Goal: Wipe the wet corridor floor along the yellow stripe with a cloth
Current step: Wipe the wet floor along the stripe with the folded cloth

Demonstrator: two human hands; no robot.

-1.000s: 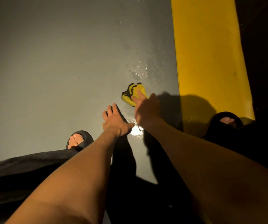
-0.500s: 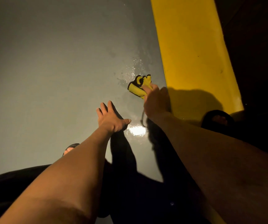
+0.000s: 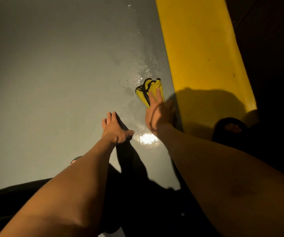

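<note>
A crumpled yellow cloth [image 3: 148, 92] with black edging lies on the grey floor [image 3: 52, 74], just left of the yellow stripe [image 3: 197, 48]. My right hand [image 3: 157, 115] presses on the cloth's near end with straight fingers. My left hand [image 3: 114, 128] rests flat on the floor to the left, fingers straight, holding nothing. Water droplets and wet smears [image 3: 137, 71] glisten on the grey floor beyond the cloth.
A bright light reflection [image 3: 147, 138] shines on the wet floor between my hands. A foot in a black slipper [image 3: 230, 128] stands on the stripe's near end. Dark ground [image 3: 274, 48] lies right of the stripe. Black clothing fills the bottom.
My right hand has pushed the cloth forward and toward the yellow stripe. My left hand has stayed planted on the floor. The view has shifted forward.
</note>
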